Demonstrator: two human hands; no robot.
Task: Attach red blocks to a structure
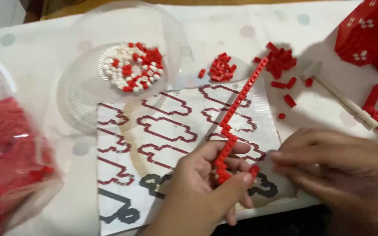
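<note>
My left hand (202,188) grips the near end of a long thin strip of joined red mini bricks (237,102) that slants up and away over a printed pattern sheet (162,126). A single small red brick (254,169) sits at my left thumb tip. My right hand (337,168) lies right beside it, fingers bent and pointing at that brick, touching or nearly touching it. I cannot tell whether the right hand holds anything.
A clear plastic bowl (88,83) holds red and white bricks (134,65). Loose red bricks (222,67) and another pile (281,59) lie beyond the sheet. A white tool (346,102), red built pieces (368,30) and a bag of red bricks (9,157) flank the area.
</note>
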